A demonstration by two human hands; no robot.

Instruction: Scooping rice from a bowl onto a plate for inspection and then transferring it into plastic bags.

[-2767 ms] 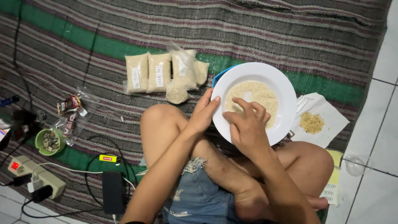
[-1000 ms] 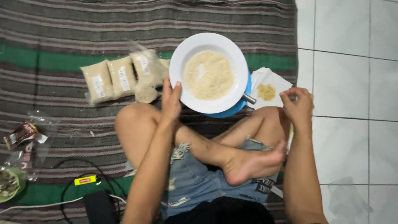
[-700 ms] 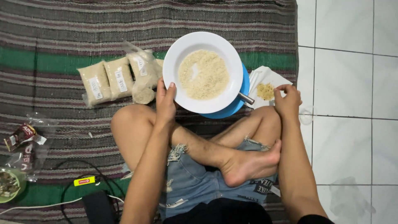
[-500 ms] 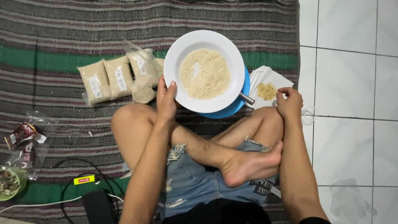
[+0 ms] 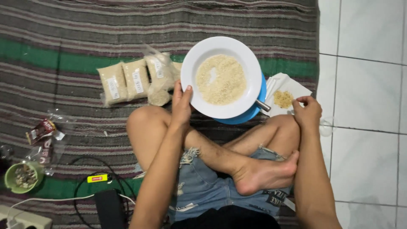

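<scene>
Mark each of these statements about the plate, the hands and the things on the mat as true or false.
1. The left hand grips the white plate by its rim. True.
2. The plate is empty. False: pale grains fill its middle.
3. The right hand rests at the white paper bearing a small yellowish heap. True.
4. The sealed grain bags lie on bare tile. False: they lie on the striped mat.
5. A yellow lighter lies on the mat. True.

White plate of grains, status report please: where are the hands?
Left hand grips white plate rim. Right hand at white paper with yellowish grains. Blue dish beneath plate; nothing blocking.
</scene>
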